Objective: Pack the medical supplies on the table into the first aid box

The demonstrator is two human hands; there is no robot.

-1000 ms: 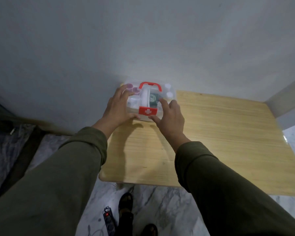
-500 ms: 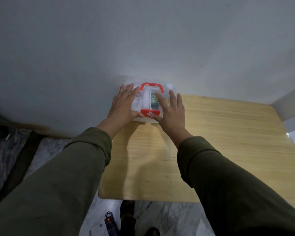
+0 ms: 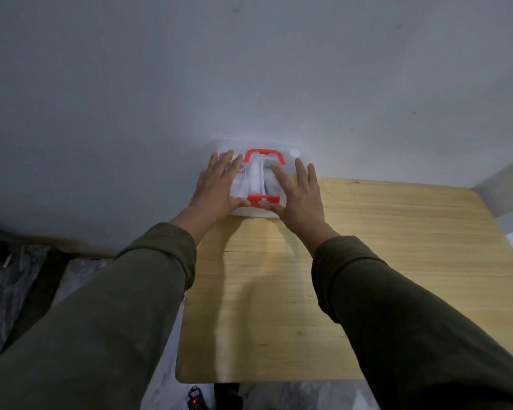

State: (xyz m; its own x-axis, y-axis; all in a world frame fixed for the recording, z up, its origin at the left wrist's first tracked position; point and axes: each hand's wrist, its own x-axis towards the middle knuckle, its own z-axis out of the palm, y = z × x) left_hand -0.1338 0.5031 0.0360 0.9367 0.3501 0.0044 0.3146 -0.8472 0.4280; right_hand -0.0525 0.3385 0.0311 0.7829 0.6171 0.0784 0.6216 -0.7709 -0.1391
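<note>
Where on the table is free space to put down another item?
The wooden table shows bare wood right of the first aid box and near its front edge. The far-left corner is crowded: left hand and right hand press the box.

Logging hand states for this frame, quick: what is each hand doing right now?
Left hand: open, fingers straight, pressing flat on the clear plastic first aid box with red handle.
Right hand: open, fingers spread, pressing on the same lid.

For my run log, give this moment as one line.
left hand: flat on first aid box lid | right hand: flat on lid | table: no loose supplies visible
</note>
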